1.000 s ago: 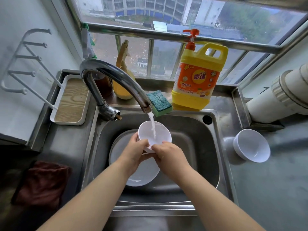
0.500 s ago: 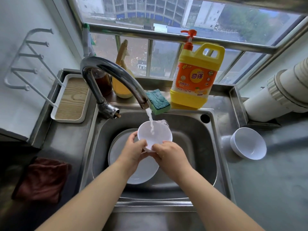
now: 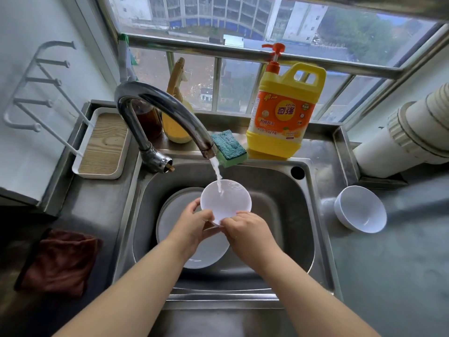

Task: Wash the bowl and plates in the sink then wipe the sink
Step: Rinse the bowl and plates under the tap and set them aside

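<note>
A small white bowl point(image 3: 226, 201) is held over the steel sink point(image 3: 279, 190) under the running stream from the curved faucet point(image 3: 167, 110). My left hand point(image 3: 192, 226) grips the bowl's near left rim. My right hand point(image 3: 247, 231) grips its near right edge. Water is filling the bowl. Beneath it, white plates point(image 3: 175, 215) lie stacked on the sink floor, partly covered by my hands. A second white bowl point(image 3: 359, 209) rests tilted on the counter to the right of the sink.
A green sponge point(image 3: 229, 148) and a yellow detergent jug point(image 3: 284, 115) stand on the ledge behind the sink. A dark red cloth point(image 3: 60, 261) lies on the left counter. A white rack tray point(image 3: 102, 144) stands at far left, a white pipe point(image 3: 408, 139) at right.
The bowl has tipped more level under the stream and holds more water. Both hands keep their grip on its near edge.
</note>
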A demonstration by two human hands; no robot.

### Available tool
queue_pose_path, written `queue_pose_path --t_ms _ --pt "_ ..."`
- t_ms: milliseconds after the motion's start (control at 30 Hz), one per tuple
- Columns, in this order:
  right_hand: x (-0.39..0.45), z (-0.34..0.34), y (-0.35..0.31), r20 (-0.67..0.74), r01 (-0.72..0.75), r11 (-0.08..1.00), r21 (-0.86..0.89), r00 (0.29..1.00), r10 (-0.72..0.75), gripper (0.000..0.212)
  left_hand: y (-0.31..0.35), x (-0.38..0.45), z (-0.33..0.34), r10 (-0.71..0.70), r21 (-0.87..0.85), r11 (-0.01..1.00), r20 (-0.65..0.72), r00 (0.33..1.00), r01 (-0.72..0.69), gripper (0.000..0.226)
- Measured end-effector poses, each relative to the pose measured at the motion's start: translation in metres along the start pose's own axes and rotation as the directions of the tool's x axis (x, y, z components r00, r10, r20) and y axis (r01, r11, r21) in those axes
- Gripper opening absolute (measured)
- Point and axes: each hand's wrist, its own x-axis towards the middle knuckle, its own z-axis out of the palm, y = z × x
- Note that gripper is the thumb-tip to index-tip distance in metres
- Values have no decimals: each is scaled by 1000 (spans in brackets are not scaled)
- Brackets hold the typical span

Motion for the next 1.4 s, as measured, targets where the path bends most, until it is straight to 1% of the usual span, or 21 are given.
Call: queue_pose_path --t_ms 67,167,233,267,367,467,533,567,633,667,733,800,867,900,967,1033,1100,1167,1233,1300,1400 --pt "-4 -5 14 10 50 998 -40 999 -49 23 9 2 -7 -2 96 995 1 1000 2 53" --pt "-6 -14 36 -21 112 978 -176 993 -117 19 22 4 -14 -10 215 976 2 1000 9 53" --pt "-6 -13 36 -24 139 969 -206 989 -147 13 24 4 -12 4 219 976 -20 1000 0 48" --pt "-5 -11 31 -23 136 971 -196 989 -143 16 21 3 -9 15 199 980 -36 999 -7 46" --pt "-1 -4 8 3 18 998 -52 1000 -18 33 6 -1 4 14 130 991 -7 1000 -13 48" --pt "-2 1 3 -2 -23 1000 14 1000 23 32 3 -4 7 13 74 997 27 1000 -15 51" --pt "-3 1 15 -13 -15 999 36 1000 16 21 10 -1 1 24 137 990 -8 1000 -23 50" --pt "-3 -2 21 -27 -24 1000 5 999 24 18 15 0 -3 26 178 984 -16 1000 -23 50" --pt "-3 -10 31 -32 -44 998 -34 999 43 30 21 2 -7 -1 221 975 2 1000 0 46" --pt "-3 -13 31 -25 -50 998 33 998 51 35 23 1 -7 -29 215 976 16 999 25 41" --pt "0 -19 23 -6 -128 959 255 991 134 32 24 0 -6 -88 155 985 34 996 82 31" --pt "3 -21 15 74 -248 871 425 968 239 34 22 2 -7 -120 111 987 39 992 115 44" --pt "6 -19 11 148 -370 753 544 926 347 37 17 6 -11 -94 108 990 54 994 88 58" --pt "8 -18 11 188 -430 667 608 895 405 36 15 7 -12 -66 116 992 62 996 58 59" --pt "12 -16 9 293 -515 423 746 823 486 28 14 5 -13 -4 133 991 69 998 -5 51" --pt "15 -11 5 368 -518 180 836 773 516 21 14 3 -13 51 129 990 58 997 -58 44" --pt "22 -8 0 398 -481 18 877 745 536 17 14 1 -14 105 112 988 30 994 -108 40" --pt "29 -8 -6 428 -434 -129 892 717 550 21 14 0 -15 153 99 983 0 988 -153 38" --pt "36 -10 -10 455 -378 -256 890 696 555 27 15 -1 -17 201 95 976 -19 979 -198 34" --pt "42 -10 -12 484 -340 -347 874 673 559 29 18 -2 -19 250 110 964 -42 967 -244 30" --pt "50 -8 -11 588 -347 -482 805 582 562 32 21 -5 -23 327 160 936 -73 942 -313 31"
